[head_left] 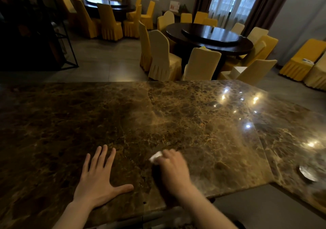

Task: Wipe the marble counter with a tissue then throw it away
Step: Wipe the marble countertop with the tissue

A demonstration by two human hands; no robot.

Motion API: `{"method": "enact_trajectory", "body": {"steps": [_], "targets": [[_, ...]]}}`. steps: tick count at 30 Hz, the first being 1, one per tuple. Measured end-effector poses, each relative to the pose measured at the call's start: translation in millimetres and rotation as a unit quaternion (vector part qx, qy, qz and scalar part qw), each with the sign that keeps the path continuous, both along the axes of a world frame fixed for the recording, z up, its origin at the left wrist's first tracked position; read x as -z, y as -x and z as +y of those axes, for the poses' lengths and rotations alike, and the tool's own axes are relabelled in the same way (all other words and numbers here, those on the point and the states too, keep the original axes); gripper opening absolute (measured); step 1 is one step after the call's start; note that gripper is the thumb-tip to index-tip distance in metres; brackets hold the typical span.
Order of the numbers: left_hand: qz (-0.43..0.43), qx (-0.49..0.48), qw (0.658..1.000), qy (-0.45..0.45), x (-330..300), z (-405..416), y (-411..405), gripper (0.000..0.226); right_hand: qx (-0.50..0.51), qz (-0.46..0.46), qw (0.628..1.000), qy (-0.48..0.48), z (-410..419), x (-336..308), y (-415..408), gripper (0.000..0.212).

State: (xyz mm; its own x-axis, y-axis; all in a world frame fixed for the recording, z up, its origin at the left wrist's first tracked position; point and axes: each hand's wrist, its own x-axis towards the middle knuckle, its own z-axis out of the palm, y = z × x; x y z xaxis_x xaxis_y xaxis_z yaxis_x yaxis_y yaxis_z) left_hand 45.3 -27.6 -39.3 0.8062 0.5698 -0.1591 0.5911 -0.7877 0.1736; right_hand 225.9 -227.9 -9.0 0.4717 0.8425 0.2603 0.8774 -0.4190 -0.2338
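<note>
On the glossy brown veined marble counter point(176, 119), at about six o'clock, the left hand point(98, 179) lies flat with fingers spread. Just beside it toward three o'clock, the blurred right hand point(172, 169) seems pressed down on a small crumpled white tissue point(155, 157), fingers closed over it.

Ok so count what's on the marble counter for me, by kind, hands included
Hands: 2, left hand flat with fingers spread, right hand closed on the tissue
Tissues: 1, white tissue pressed to the marble counter
Small round metal dish: 1, near the right edge
Total: 4
</note>
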Motion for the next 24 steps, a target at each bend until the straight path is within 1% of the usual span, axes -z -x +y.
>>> {"method": "enact_trajectory", "body": {"steps": [3,4,6,8,10,12,14,15,16,17,19,20,21,22,24], "targets": [[-0.018,-0.007,1.0,0.007,1,0,-1,0.147,0.178,-0.014,0.984,0.03,-34,-8,-62,0.02],[-0.014,-0.004,1.0,0.004,0,0,0,0.147,0.217,-0.01,0.975,0.034,-42,-10,-73,0.02],[-0.007,-0.008,1.0,0.0,1,0,-1,0.147,0.255,-0.005,0.967,0.023,-42,-11,-71,0.019],[-0.003,-0.011,1.0,0.003,2,0,-2,0.146,0.241,0.015,0.97,0.021,-29,-9,-43,0.014],[-0.007,-0.011,1.0,0.001,2,1,-3,0.146,0.171,0.047,0.984,0.015,-13,-4,-4,0.012],[-0.006,-0.013,1.0,0.005,2,1,-3,0.146,0.085,0.059,0.995,0.007,-9,0,28,0.019],[-0.007,-0.011,1.0,0.005,2,0,-2,0.146,0.007,0.049,0.999,0.009,-20,0,31,0.021],[-0.005,-0.01,1.0,0.004,1,0,-2,0.146,0.0,0.045,0.999,0.019,-30,-2,23,0.021],[-0.002,-0.008,1.0,0.004,1,1,-1,0.145,0.026,0.043,0.998,0.026,-41,-4,11,0.02],[-0.001,-0.008,1.0,0.005,0,1,0,0.145,0.081,0.039,0.996,0.025,-53,-6,-5,0.017],[-0.006,-0.008,1.0,0.006,0,0,-1,0.145,0.199,0.038,0.979,0.009,-77,-11,-40,0.013],[-0.005,-0.006,1.0,0.006,-1,0,-1,0.145,0.242,0.041,0.969,0.002,-82,-12,-50,0.013],[0.001,-0.004,1.0,0.007,-1,0,-1,0.145,0.268,0.042,0.963,0.001,-82,-13,-51,0.013],[0.005,-0.005,1.0,0.01,-1,0,-1,0.146,0.273,0.046,0.961,-0.002,-76,-12,-45,0.013],[0.004,-0.008,1.0,0.009,-1,0,-2,0.146,0.237,0.067,0.969,0.003,-54,-8,-15,0.009]]}}
